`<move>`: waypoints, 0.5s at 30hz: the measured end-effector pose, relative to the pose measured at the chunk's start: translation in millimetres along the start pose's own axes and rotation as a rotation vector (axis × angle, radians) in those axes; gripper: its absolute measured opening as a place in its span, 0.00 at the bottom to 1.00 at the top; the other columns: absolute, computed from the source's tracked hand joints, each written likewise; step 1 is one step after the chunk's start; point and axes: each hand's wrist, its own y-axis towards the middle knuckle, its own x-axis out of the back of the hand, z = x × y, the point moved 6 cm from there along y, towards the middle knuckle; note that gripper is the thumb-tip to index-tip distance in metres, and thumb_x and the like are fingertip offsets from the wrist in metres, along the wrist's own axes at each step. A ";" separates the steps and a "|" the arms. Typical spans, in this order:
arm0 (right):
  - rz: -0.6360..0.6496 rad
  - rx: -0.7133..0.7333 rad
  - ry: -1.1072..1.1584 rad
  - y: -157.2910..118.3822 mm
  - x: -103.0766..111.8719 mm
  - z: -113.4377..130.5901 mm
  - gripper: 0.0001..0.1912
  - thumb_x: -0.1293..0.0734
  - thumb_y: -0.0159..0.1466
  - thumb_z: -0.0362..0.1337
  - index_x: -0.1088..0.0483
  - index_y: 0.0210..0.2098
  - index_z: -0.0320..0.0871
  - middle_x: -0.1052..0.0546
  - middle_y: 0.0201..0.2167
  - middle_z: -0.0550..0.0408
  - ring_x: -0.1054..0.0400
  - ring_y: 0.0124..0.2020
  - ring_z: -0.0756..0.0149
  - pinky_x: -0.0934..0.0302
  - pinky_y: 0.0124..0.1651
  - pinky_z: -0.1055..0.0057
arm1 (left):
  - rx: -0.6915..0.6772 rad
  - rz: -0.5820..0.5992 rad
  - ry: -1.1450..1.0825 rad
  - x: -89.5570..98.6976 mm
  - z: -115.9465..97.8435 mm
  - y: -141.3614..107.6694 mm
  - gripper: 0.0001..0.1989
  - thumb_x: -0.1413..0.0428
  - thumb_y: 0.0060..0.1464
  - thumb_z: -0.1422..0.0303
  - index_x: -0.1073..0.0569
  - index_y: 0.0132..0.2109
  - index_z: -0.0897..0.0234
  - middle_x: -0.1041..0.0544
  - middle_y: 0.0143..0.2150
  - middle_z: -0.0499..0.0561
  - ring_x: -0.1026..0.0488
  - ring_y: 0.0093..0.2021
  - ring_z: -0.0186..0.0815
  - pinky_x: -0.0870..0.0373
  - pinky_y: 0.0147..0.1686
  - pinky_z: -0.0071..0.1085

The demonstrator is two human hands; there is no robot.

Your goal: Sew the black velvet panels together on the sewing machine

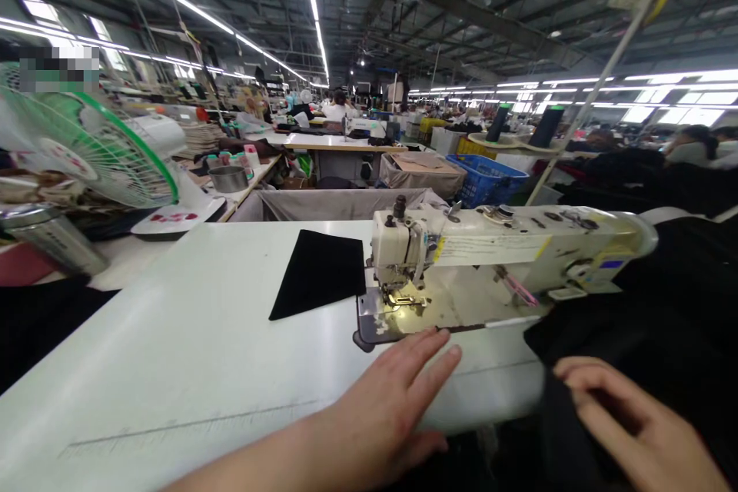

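My left hand (397, 392) is open, palm down with fingers stretched out, over the front edge of the white table (190, 346), just before the sewing machine (490, 246). Nothing is in it. At the right, my right hand (628, 415) has its thumb and fingers closed on the edge of a black fabric piece (562, 423), part of which hangs below the table edge. A separate black fabric panel (323, 273) lies flat on the table, left of the machine's lit needle area (403, 298).
A dark heap of fabric (680, 300) lies at the right. Left stand a green fan (104, 138) and a steel flask (54, 238). Behind the machine are a blue crate (487, 177), thread cones (545, 127) and a thread-stand pole (588, 100). People sit in the far background.
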 end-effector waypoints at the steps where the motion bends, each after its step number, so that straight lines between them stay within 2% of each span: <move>1: 0.217 -0.036 0.093 -7.4 -26.2 25.4 0.12 0.33 0.58 0.48 0.27 0.27 0.47 0.22 0.30 0.53 0.27 0.29 0.59 0.32 0.31 0.70 | -0.040 -0.006 -0.042 -4.2 -10.6 6.5 0.52 0.36 0.54 0.64 0.61 0.74 0.58 0.50 0.75 0.64 0.52 0.73 0.52 0.47 0.69 0.52; 2: 0.402 -0.085 0.176 -15.4 -49.1 47.8 0.13 0.35 0.61 0.47 0.27 0.27 0.46 0.23 0.26 0.55 0.28 0.27 0.60 0.32 0.30 0.71 | -0.079 -0.024 -0.091 -7.6 -20.3 12.8 0.54 0.35 0.53 0.63 0.63 0.74 0.56 0.51 0.75 0.63 0.53 0.73 0.54 0.48 0.69 0.53; 3: 0.483 -0.107 0.257 -20.3 -64.0 67.5 0.12 0.35 0.62 0.47 0.27 0.28 0.46 0.24 0.25 0.56 0.28 0.27 0.61 0.32 0.30 0.71 | -0.112 -0.056 -0.155 -9.5 -28.5 18.6 0.53 0.35 0.53 0.65 0.62 0.74 0.55 0.49 0.74 0.62 0.51 0.73 0.53 0.47 0.69 0.52; 6: 0.382 -0.117 0.422 -18.3 -76.6 98.4 0.13 0.32 0.61 0.47 0.24 0.35 0.44 0.21 0.29 0.54 0.27 0.30 0.61 0.30 0.35 0.70 | -0.085 -0.267 -0.380 -0.3 -34.8 29.5 0.40 0.43 0.53 0.77 0.46 0.70 0.53 0.33 0.67 0.57 0.34 0.65 0.44 0.35 0.64 0.41; 8: 0.312 -0.095 0.569 -15.3 -75.9 103.2 0.17 0.34 0.64 0.51 0.24 0.41 0.44 0.19 0.38 0.49 0.25 0.39 0.58 0.29 0.41 0.68 | 0.040 -0.444 -0.455 16.0 -23.6 30.1 0.31 0.47 0.52 0.80 0.32 0.62 0.53 0.24 0.57 0.53 0.27 0.57 0.40 0.30 0.58 0.36; 10: 0.286 -0.014 0.740 -15.7 -75.1 106.5 0.25 0.34 0.64 0.56 0.27 0.51 0.46 0.22 0.50 0.46 0.27 0.50 0.54 0.30 0.49 0.64 | 0.203 -0.582 -0.445 35.8 -7.6 26.8 0.19 0.47 0.54 0.77 0.24 0.51 0.55 0.20 0.47 0.50 0.23 0.49 0.38 0.28 0.52 0.34; 11: 0.283 0.028 0.779 -17.2 -76.1 107.9 0.31 0.32 0.61 0.58 0.31 0.57 0.47 0.25 0.55 0.45 0.29 0.54 0.51 0.31 0.52 0.61 | 0.289 -0.636 -0.439 45.8 0.2 24.2 0.14 0.46 0.55 0.75 0.23 0.46 0.56 0.20 0.43 0.49 0.23 0.45 0.37 0.27 0.48 0.33; 13: 0.271 0.062 0.736 -20.7 -81.9 109.4 0.43 0.25 0.54 0.56 0.38 0.63 0.49 0.28 0.60 0.45 0.31 0.57 0.49 0.33 0.55 0.59 | 0.432 -0.714 -0.449 62.8 10.8 18.7 0.05 0.43 0.56 0.68 0.23 0.40 0.58 0.21 0.36 0.47 0.24 0.38 0.36 0.27 0.40 0.30; 14: 0.262 0.046 0.685 -21.9 -85.9 109.6 0.43 0.23 0.53 0.53 0.38 0.63 0.50 0.27 0.58 0.46 0.30 0.55 0.50 0.33 0.54 0.60 | 0.480 -0.729 -0.461 68.8 12.7 16.7 0.04 0.41 0.55 0.66 0.24 0.37 0.59 0.22 0.34 0.46 0.25 0.35 0.35 0.28 0.37 0.29; 15: 0.258 0.022 0.642 -22.3 -89.6 110.4 0.38 0.23 0.55 0.50 0.35 0.61 0.49 0.25 0.55 0.48 0.28 0.52 0.53 0.32 0.53 0.61 | 0.515 -0.727 -0.475 72.9 12.7 15.3 0.05 0.40 0.53 0.63 0.25 0.36 0.59 0.24 0.32 0.46 0.27 0.33 0.35 0.29 0.33 0.28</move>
